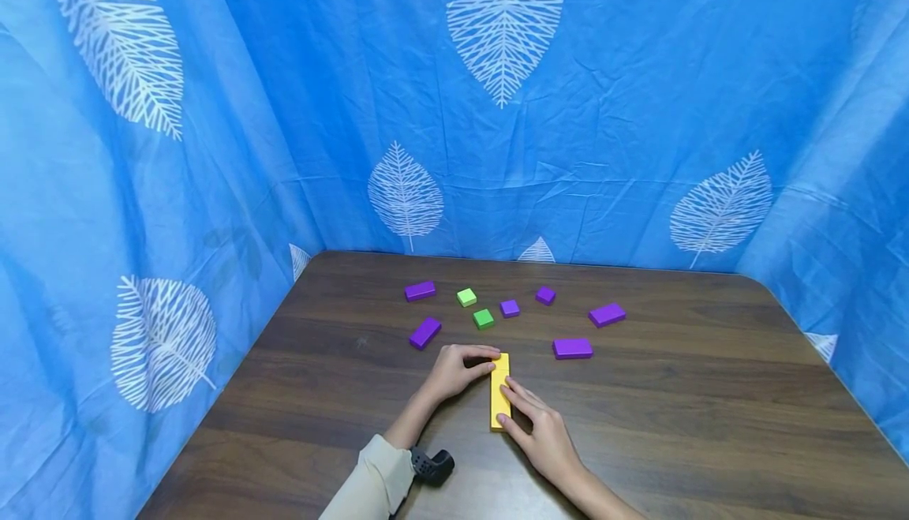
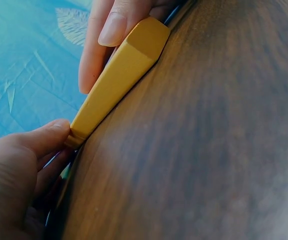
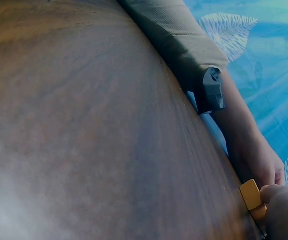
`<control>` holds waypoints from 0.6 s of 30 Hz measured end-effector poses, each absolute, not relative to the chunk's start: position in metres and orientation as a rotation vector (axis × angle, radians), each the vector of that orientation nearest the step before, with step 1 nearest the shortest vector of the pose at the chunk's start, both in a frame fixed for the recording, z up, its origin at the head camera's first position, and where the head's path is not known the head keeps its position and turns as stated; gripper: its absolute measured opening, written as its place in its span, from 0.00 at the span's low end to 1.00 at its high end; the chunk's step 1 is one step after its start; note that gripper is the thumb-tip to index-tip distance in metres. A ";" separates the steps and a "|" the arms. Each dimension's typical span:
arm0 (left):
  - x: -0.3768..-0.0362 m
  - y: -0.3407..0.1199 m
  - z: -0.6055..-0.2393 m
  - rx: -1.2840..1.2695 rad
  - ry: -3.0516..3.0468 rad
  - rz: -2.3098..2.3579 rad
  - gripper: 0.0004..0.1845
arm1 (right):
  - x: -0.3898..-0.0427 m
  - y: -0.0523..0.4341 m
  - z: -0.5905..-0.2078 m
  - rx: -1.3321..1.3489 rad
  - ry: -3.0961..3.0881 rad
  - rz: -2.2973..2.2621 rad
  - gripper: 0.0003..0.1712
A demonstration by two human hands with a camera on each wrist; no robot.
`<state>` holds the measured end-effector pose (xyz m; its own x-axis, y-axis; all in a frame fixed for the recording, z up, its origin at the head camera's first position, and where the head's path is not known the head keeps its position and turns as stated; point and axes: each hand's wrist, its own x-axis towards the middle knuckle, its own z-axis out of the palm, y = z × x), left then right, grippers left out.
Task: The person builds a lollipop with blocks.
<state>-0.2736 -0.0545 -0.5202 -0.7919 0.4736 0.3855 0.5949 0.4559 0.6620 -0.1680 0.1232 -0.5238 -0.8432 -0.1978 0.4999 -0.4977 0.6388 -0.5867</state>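
Observation:
A long yellow block (image 1: 499,403) lies on the brown table, its length pointing away from me. A seam near its far end sets off a short yellow block (image 1: 503,361), in line with the long one. My left hand (image 1: 449,373) pinches this far end between thumb and fingers. On the near part, my right hand (image 1: 545,435) grips the long block, thumb at the left edge and fingers along the right. In the left wrist view the yellow side (image 2: 115,82) runs between both hands. The right wrist view shows only the block's near end (image 3: 251,194).
Beyond the hands lie purple oblong blocks (image 1: 424,333) on both sides. Between them are a light green block (image 1: 466,297), a darker green block (image 1: 483,319) and small purple blocks (image 1: 510,308). A blue leaf-patterned curtain (image 1: 319,110) hangs behind the table (image 1: 710,394).

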 end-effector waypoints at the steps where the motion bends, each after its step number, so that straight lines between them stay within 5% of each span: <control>1: -0.274 -0.054 -0.520 -0.944 -2.561 -1.254 0.12 | -0.168 0.123 -0.524 0.549 -2.469 1.055 0.24; 18: -0.273 -0.056 -0.519 -0.982 -2.560 -1.281 0.12 | -0.169 0.124 -0.523 0.541 -2.445 1.060 0.25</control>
